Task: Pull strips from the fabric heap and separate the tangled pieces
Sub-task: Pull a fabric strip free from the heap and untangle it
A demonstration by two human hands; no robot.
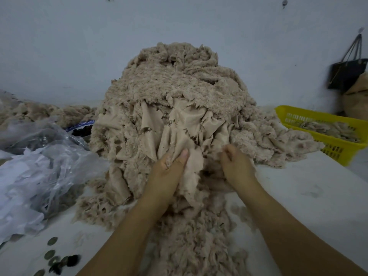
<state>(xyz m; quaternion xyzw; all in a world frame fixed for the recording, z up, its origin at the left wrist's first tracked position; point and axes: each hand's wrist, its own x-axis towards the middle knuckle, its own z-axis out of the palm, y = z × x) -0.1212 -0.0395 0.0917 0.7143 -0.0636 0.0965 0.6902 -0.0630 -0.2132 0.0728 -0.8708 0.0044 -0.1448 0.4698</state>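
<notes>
A tall heap of beige fluffy fabric strips [173,92] fills the middle of the white table [310,196], with smooth backing sides showing at its front. My left hand [169,168] grips a fold of a smooth beige strip [191,168] at the heap's front, thumb on top. My right hand [235,164] is just to the right, fingers curled into the fluffy fabric. More loose strips [195,242] trail toward me between my forearms.
A yellow plastic basket [336,148] with some strips stands at the right. Crumpled clear plastic bags [39,172] lie at the left. Several dark round buttons [57,259] sit at the lower left. A black bag [346,74] hangs on the wall.
</notes>
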